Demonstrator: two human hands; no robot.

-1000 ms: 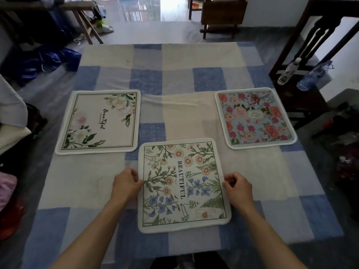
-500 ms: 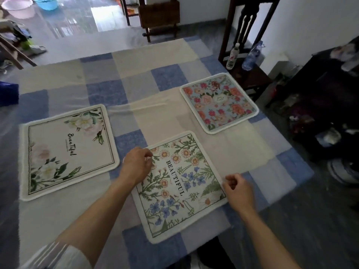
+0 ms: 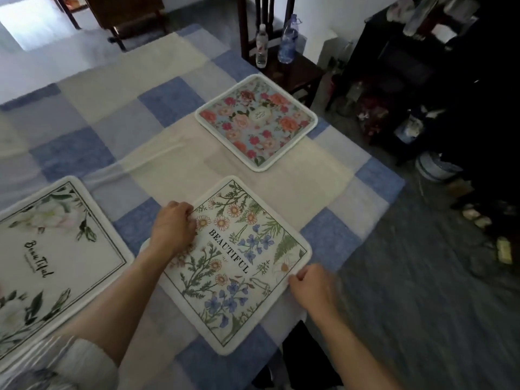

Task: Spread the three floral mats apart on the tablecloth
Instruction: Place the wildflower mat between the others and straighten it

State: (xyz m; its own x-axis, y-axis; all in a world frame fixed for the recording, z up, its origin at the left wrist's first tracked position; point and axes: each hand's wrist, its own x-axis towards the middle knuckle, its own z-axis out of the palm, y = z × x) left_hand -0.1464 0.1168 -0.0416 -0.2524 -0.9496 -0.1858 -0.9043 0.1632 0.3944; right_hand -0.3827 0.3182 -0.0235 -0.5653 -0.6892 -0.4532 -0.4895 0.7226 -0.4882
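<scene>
Three floral mats in all, each apart from the others: one wildflower mat [image 3: 233, 263] with the word BEAUTIFUL, one rose mat [image 3: 256, 122] on a blue ground, one white-flower mat [image 3: 56, 249] cut by the left border. One checked tablecloth [image 3: 112, 122] under all three. Two hands: one left hand [image 3: 174, 229], one right hand [image 3: 312, 288], both at the edges of the wildflower mat. One pale sleeve [image 3: 84, 364], on the left arm. Two plastic bottles, one clear bottle [image 3: 261, 47] and one blue bottle [image 3: 287, 40], side by side on one dark wooden chair [image 3: 297, 73]. At the right, more dark furniture and small objects, too blurred for counting.
</scene>
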